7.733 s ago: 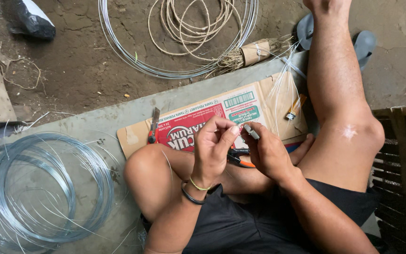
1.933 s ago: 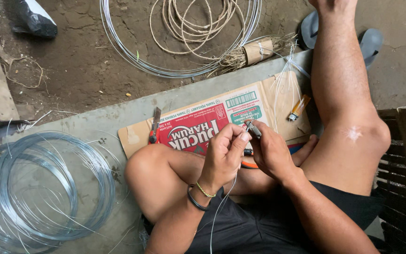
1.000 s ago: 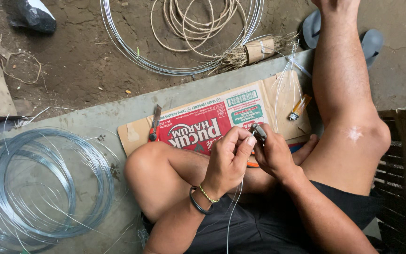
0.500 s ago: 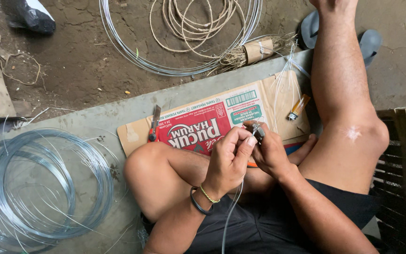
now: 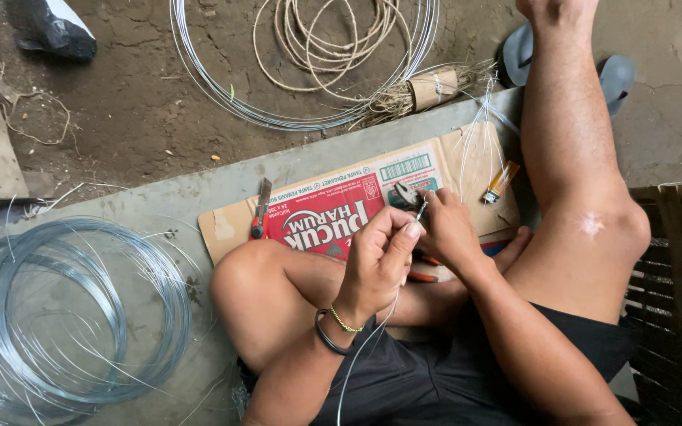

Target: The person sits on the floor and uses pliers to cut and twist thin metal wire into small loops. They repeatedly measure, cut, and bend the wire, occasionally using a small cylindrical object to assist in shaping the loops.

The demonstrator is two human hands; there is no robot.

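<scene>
Since the frame half a second back, your hands have shifted very little: both remain raised together over the flattened cardboard box (image 5: 341,217), with the work a touch higher. Your left hand (image 5: 379,264) is closed, pinching a thin wire (image 5: 361,351) between thumb and fingertips; the wire trails down past your wrist toward your lap. Your right hand (image 5: 447,233) is closed around a small plier-like tool (image 5: 414,199), whose tip meets the wire just above the left fingertips. Whether a bend or cut is finished cannot be told; the joint is too small to read. Judged from this, one short piece is in work and most stock is untouched: the large wire coil (image 5: 65,315) lies on the concrete slab (image 5: 159,205) well apart. A cutter (image 5: 260,217) lies on the cardboard near your knee.
</scene>
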